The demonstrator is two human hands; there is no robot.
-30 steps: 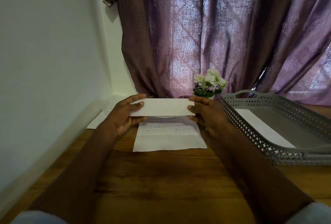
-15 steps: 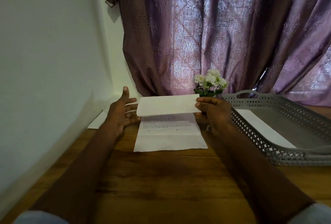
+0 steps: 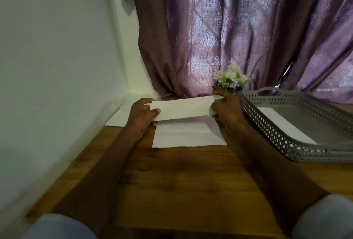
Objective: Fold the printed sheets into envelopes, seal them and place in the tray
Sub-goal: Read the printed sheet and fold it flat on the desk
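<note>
Both hands hold one white envelope [image 3: 181,108] up off the wooden table [image 3: 172,181], near its far edge and left of centre. The left hand [image 3: 142,113] grips the envelope's left end, fingers curled behind it and the thumb pressed on the front face. The right hand [image 3: 226,106] pinches the right end, thumb and fingers closed on the paper at its upper and lower corners. The envelope is held roughly level, its long edge running left to right, the right end slightly higher.

Directly beneath it a printed sheet [image 3: 188,135] lies flat on the table, a crease across it and faint lines of text near its far edge. More white paper [image 3: 119,117] lies at the far left corner against the wall, partly hidden by the left hand.

A grey perforated tray [image 3: 277,131] sits at the right edge of the table, with a white envelope-like sheet [image 3: 282,122] lying inside along its near wall. A small bunch of white flowers [image 3: 230,78] stands at the far edge, just behind the right hand, before a purple curtain [image 3: 238,28].
</note>
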